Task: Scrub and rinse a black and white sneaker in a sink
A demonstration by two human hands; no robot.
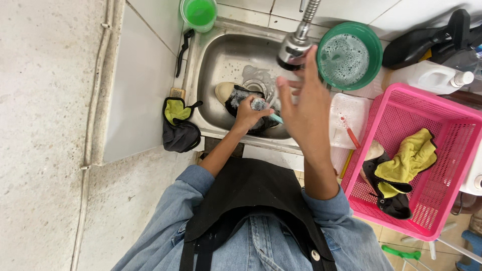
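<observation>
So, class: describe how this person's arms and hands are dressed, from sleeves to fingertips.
Both arms wear light blue denim sleeves, rolled up around the elbows, leaving the forearms bare. The left hand and right hand are bare: no gloves, rings or watch show. A black apron with straps covers the front.

Speckled pale floor (45, 125), white tiled wall (351, 12), steel sink (211, 55).
</observation>
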